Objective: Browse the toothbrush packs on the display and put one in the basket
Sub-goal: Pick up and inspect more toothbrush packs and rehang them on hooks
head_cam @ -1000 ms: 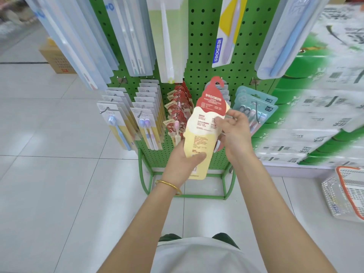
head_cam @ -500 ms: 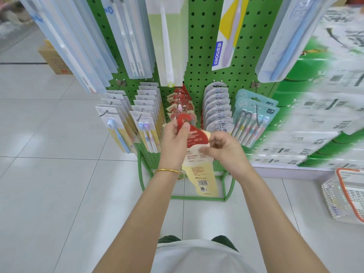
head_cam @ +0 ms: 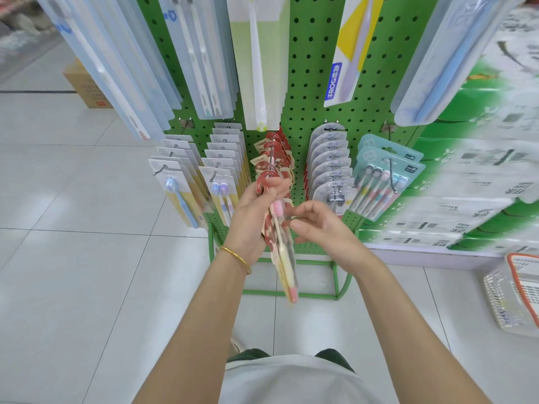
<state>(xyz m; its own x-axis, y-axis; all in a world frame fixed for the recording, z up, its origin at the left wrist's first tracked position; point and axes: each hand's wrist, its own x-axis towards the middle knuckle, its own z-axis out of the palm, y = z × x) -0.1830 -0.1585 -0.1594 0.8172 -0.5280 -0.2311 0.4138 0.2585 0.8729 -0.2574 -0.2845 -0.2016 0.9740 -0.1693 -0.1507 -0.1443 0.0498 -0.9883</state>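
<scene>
A red-and-cream toothbrush pack point(head_cam: 281, 243) hangs edge-on in front of the green pegboard display point(head_cam: 309, 83). My left hand point(head_cam: 256, 211) grips its red top, close to the hook holding the other red packs point(head_cam: 274, 153). My right hand point(head_cam: 318, 228) is beside the pack's right edge with fingers curled; whether it touches the pack is unclear. The white basket with an orange rim point(head_cam: 516, 295) stands on the floor at the far right.
Rows of other toothbrush packs hang on the board: blue-and-yellow ones point(head_cam: 180, 185) at left, grey ones point(head_cam: 329, 158) and teal multi-packs point(head_cam: 382, 182) at right. Stacked green-and-white packages point(head_cam: 466, 185) fill the right. A cardboard box point(head_cam: 87, 86) sits far left on the tiled floor.
The pack has dropped from chest height and turned from flat-on to edge-on. My left hand shifted from its bottom to its red top, near the hook. My right hand has come off the pack's face.
</scene>
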